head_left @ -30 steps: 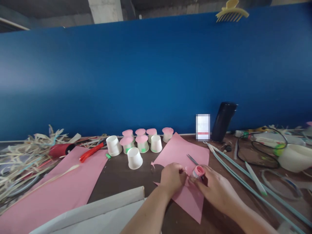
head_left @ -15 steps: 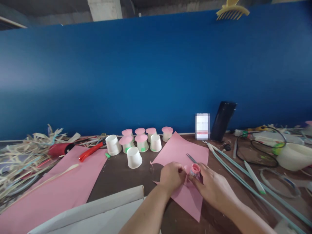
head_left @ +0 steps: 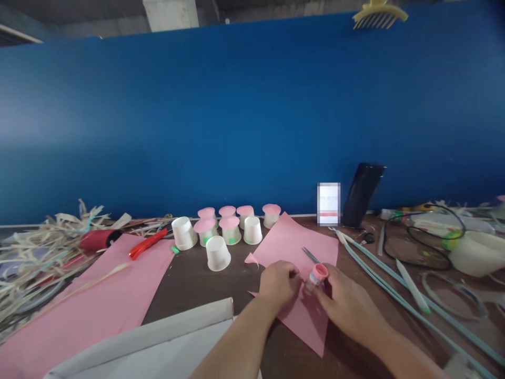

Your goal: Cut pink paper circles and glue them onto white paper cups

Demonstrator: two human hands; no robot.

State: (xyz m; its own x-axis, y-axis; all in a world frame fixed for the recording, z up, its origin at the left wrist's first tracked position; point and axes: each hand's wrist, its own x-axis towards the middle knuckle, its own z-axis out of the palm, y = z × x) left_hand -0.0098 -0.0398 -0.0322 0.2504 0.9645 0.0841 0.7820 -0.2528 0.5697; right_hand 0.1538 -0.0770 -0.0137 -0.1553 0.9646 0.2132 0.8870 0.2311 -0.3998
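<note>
My right hand [head_left: 347, 300] grips a short glue stick [head_left: 316, 276] with a pink end and a labelled body, tilted over the pink paper sheet [head_left: 302, 237]. Beside it, my left hand [head_left: 279, 284] is closed in a pinch, its fingertips close to the glue stick's lower end. What it pinches is mostly hidden; a bit of pink shows there. Scissor blades [head_left: 310, 255] stick out past my right fingers, their handles hidden by the hand. A small pink paper scrap [head_left: 251, 258] lies left of the sheet.
Upturned white paper cups [head_left: 218, 253], several topped with pink paper discs [head_left: 230, 222], stand at the back. A red-handled tool [head_left: 148, 244] lies on pink paper [head_left: 87, 295] at left. White cardboard [head_left: 158, 347] is in front; pale blue strips [head_left: 398, 279] and a black cable [head_left: 418, 263] lie right.
The glue stick in my right hand shifts and tilts slightly between the hands. The small pink scrap left of the sheet has turned and shows more of its face. My left hand stays nearly still.
</note>
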